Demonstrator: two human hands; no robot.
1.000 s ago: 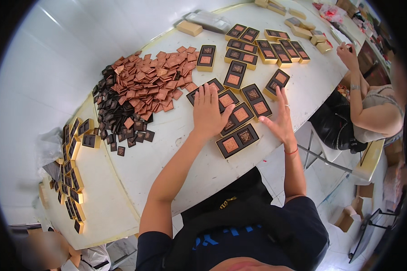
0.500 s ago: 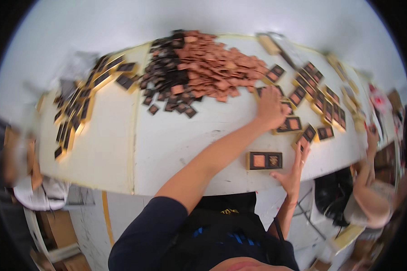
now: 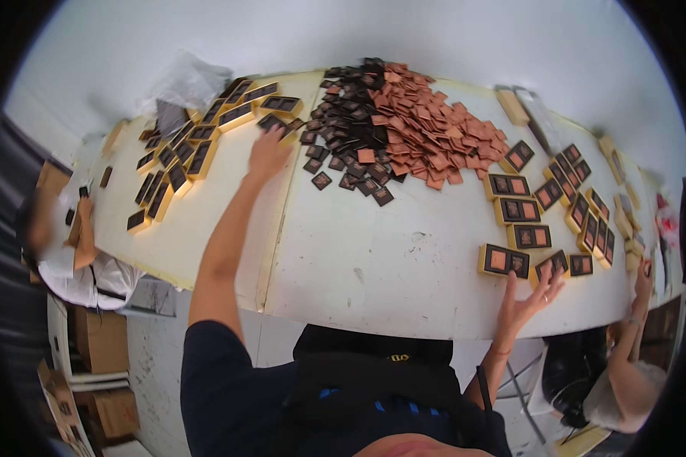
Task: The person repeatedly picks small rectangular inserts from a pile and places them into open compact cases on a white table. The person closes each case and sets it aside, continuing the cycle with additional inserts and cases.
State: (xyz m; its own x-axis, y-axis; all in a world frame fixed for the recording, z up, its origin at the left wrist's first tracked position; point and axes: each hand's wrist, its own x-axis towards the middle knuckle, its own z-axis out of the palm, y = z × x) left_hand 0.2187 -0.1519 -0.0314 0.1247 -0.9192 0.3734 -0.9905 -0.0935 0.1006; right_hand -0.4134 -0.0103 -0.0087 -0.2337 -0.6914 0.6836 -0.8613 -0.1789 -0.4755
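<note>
The left hand (image 3: 268,158) has its fingertips on a gold-sided box (image 3: 270,122) beside heaped dark squares (image 3: 347,122); whether they pinch it, I cannot tell. The right hand (image 3: 521,311), thumb and fingers spread, touches a gold box (image 3: 550,263) near a two-compartment box (image 3: 482,260) holding one copper square (image 3: 498,260) and one dark square (image 3: 517,264).

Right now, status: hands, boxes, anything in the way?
Left hand at a dark-topped box, grip unclear. Right hand spread open at a gold-sided box. Pile of black and copper squares between hands.
</note>
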